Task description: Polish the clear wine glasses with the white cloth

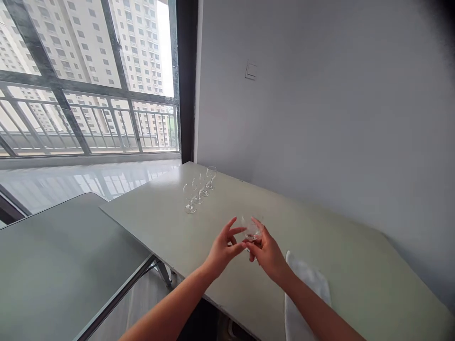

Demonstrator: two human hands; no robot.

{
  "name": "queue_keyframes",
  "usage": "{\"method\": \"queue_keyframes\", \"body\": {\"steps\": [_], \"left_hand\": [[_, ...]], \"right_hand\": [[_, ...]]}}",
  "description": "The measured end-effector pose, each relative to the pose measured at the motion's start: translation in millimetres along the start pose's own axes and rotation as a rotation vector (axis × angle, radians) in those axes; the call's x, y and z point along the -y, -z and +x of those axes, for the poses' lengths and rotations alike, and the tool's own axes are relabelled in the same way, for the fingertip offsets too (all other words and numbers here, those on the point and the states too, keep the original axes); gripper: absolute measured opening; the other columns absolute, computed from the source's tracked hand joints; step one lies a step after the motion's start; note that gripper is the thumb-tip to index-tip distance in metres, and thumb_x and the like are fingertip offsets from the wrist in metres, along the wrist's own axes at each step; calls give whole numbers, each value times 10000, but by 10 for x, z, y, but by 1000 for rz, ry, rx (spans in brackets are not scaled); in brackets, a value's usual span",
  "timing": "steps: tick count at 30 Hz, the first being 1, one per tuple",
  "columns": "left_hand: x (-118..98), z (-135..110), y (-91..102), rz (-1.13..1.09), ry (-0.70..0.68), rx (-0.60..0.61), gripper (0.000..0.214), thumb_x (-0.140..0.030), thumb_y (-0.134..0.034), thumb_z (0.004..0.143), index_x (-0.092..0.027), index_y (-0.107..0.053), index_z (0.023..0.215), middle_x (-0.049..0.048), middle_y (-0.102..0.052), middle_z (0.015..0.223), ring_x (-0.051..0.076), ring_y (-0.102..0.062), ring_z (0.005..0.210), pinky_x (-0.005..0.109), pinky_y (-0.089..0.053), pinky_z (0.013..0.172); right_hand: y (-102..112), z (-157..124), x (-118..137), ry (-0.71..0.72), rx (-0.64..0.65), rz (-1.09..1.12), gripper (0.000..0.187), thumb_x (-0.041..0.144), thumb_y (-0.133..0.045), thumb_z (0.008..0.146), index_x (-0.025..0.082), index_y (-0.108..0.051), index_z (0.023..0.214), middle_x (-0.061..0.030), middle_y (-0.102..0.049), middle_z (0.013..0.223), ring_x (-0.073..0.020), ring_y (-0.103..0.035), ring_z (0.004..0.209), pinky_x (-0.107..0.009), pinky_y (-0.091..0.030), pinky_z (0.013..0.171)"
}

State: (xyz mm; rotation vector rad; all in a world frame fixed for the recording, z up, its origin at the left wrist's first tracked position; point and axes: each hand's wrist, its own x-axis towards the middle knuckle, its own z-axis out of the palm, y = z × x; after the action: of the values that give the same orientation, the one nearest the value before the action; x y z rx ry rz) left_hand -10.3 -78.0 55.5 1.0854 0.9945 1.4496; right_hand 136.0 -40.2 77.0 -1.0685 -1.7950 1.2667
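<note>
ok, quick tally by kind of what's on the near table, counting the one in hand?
Glasses standing in a row: 4, though they overlap
Glass held in the right hand, left hand fingertips at it: 1
White cloth: 1
Total: 6 things, 5 of them glasses, on or over the table.

No legible text, label, brand, number or sign in view. Small glass (253, 232): clear, no print seen. Row of stemmed glasses (199, 189): no marks visible, too small for fine detail. Wall plate (250, 71): blank face. White cloth (305, 279): plain. Tabletop (337, 246): plain. Tower blocks (71, 38) beyond the window: no signage readable.
</note>
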Motion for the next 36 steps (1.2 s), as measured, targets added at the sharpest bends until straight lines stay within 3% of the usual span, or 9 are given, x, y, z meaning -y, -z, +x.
{"method": "queue_keyframes", "body": {"steps": [3, 5, 8, 12, 15, 18, 27, 31, 36], "left_hand": [[-5, -80, -147, -150, 77, 125, 728, -322, -712, 628, -245, -375, 1268, 106, -589, 1092, 109, -534, 584, 267, -426, 519], [-12, -52, -34, -129, 77, 69, 673, -330, -729, 605, -219, -433, 1199, 98, -614, 1019, 116, -551, 589, 246, -407, 501], [-58, 59, 382, 16, 21, -137, 644, -333, -729, 601, -216, -446, 1168, 69, -638, 929, 98, -538, 613, 212, -376, 517], [-174, 213, 1088, 183, -51, -387, 682, -380, -719, 586, -214, -433, 1182, 57, -648, 893, 104, -536, 634, 199, -332, 494], [-219, 287, 1485, 259, -41, -439, 688, -405, -715, 579, -216, -439, 1181, 54, -649, 893, 110, -534, 646, 192, -310, 480], [-206, 338, 1701, 293, -16, -451, 695, -410, -724, 565, -221, -449, 1175, 56, -650, 898, 98, -519, 615, 189, -307, 476], [-159, 422, 1788, 280, 3, -456, 690, -385, -719, 567, -230, -447, 1182, 61, -639, 930, 96, -517, 636, 181, -313, 480], [-185, 355, 1796, 345, 31, -479, 745, -336, -706, 551, -267, -409, 1231, 68, -577, 1098, 65, -475, 584, 178, -323, 458], [-219, 90, 1881, 465, 31, -698, 595, -350, -631, 597, -268, -495, 1170, 45, -544, 1114, 76, -484, 610, 192, -370, 483]], "right_hand": [[-183, -121, -34, 18, 84, -55, 658, 334, -493, 799, 281, -187, 1379, -17, -643, 858, -107, -547, 494, -273, -478, 523], [-164, -186, -54, 25, 101, -87, 670, 338, -498, 793, 299, -180, 1381, -61, -611, 1039, -115, -577, 560, -285, -488, 552], [52, -286, -100, 27, 45, -145, 638, 329, -528, 766, 311, -268, 1348, -87, -530, 1197, -118, -586, 650, -294, -495, 611], [487, -454, -296, -118, -73, -105, 606, 393, -517, 761, 250, -312, 1313, -97, -580, 1099, -143, -591, 653, -288, -483, 558], [752, -593, -469, -207, -163, -38, 641, 445, -545, 731, 217, -331, 1291, -103, -607, 1036, -159, -593, 630, -286, -473, 522], [914, -722, -546, -255, -240, -15, 658, 474, -562, 716, 197, -354, 1276, -104, -628, 989, -169, -589, 614, -297, -474, 517], [1115, -900, -657, -224, -396, -79, 684, 539, -522, 735, 183, -348, 1293, -97, -647, 919, -172, -587, 603, -278, -467, 486], [1131, -888, -831, -188, -368, -446, 554, 501, -418, 809, 234, -355, 1291, -99, -607, 1097, -227, -618, 854, -368, -511, 705], [919, -914, -1101, 28, -265, -1031, 584, 526, -377, 833, 219, -371, 1330, -95, -346, 1401, -297, -238, 1311, -509, -251, 1034]]}}
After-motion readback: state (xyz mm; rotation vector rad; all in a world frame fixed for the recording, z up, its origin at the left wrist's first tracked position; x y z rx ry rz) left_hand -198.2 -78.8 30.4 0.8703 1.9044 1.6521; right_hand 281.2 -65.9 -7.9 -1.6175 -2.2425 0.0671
